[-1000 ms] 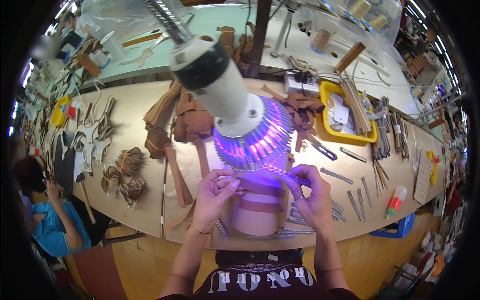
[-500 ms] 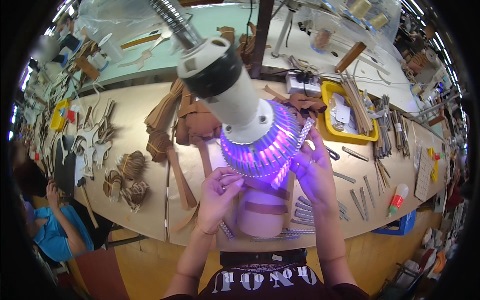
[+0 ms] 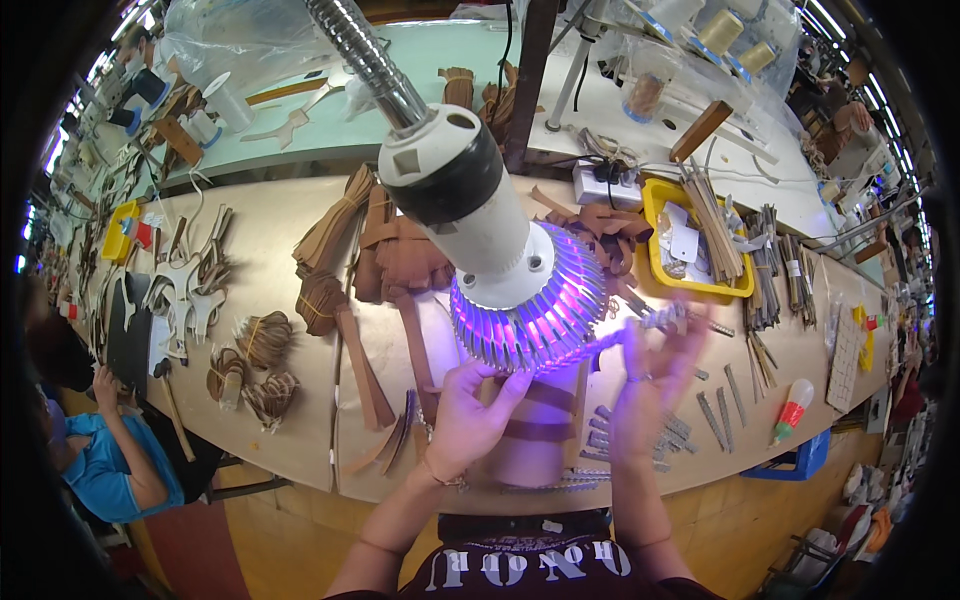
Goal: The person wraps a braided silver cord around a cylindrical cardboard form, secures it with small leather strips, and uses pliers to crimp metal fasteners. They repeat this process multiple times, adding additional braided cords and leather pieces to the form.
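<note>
A lamp with a ribbed, purple-glowing head (image 3: pixel 530 300) hangs on a flexible metal neck in front of me and covers part of my work. My left hand (image 3: pixel 472 415) is at its lower left rim, thumb and fingers drawn together; what they pinch is hidden. Right of the lamp, my right hand (image 3: pixel 645 375) is blurred by motion. A pale braided strip (image 3: pixel 662 318) passes through its fingers, with a purple-lit stretch reaching back toward the lamp. Below the lamp, brown strips (image 3: pixel 540 430) lie across a pale rounded block (image 3: pixel 520 462).
Bundled brown leather strips (image 3: pixel 405 260) lie behind the lamp. Short grey braided pieces (image 3: pixel 675 435) are at the right, with a yellow tray (image 3: pixel 700 288) and a bottle (image 3: pixel 795 408) beyond. A person in a blue top (image 3: pixel 120 460) sits at the left.
My right hand has moved slightly right and down with the braided strip. The left hand has shifted right, closer under the lamp. The whole view has moved slightly.
</note>
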A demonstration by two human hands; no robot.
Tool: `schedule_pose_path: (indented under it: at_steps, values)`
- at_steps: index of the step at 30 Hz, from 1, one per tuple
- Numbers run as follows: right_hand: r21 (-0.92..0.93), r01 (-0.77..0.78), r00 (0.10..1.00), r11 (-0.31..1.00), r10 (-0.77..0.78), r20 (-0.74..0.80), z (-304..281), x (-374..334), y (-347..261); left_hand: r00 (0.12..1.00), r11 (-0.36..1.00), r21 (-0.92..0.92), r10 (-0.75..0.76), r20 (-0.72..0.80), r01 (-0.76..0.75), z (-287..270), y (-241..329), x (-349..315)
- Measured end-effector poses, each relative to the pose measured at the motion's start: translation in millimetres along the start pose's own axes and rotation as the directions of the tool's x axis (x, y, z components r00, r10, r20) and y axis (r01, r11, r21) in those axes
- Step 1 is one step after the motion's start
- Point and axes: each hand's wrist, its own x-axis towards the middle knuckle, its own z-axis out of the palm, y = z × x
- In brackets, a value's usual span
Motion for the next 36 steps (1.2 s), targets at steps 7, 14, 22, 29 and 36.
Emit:
schedule_pose_path:
  at_steps: [7,14,22,29,36]
  values:
    - [-0.524,0.600,0.662,0.604,-0.007,0.750,-50.2,3.0,-28.1,0.954,0.970,0.201,0.077,0.291,-0.139,-3.3,19.2,-0.2]
    - [-0.573,0.044,0.726,0.819,0.367,0.582,-64.4,0.8,1.4,0.992,0.878,0.464,0.129,0.010,-0.119,-16.1,-11.0,-4.3]
    - [-0.486,-0.248,0.630,0.838,0.521,0.576,-81.2,-16.5,37.5,0.996,0.937,0.336,-0.082,-0.044,0.092,-28.4,-48.4,-22.7]
    - [-0.529,-0.195,0.556,0.826,0.537,0.635,-78.5,4.5,28.5,0.975,0.976,0.015,-0.218,-0.033,0.219,-30.6,-44.9,-19.1]
    - [-0.715,0.162,0.501,0.680,0.568,0.654,-68.2,42.4,-0.1,0.979,0.973,0.127,-0.180,-0.094,0.191,-17.8,-36.7,-19.7]
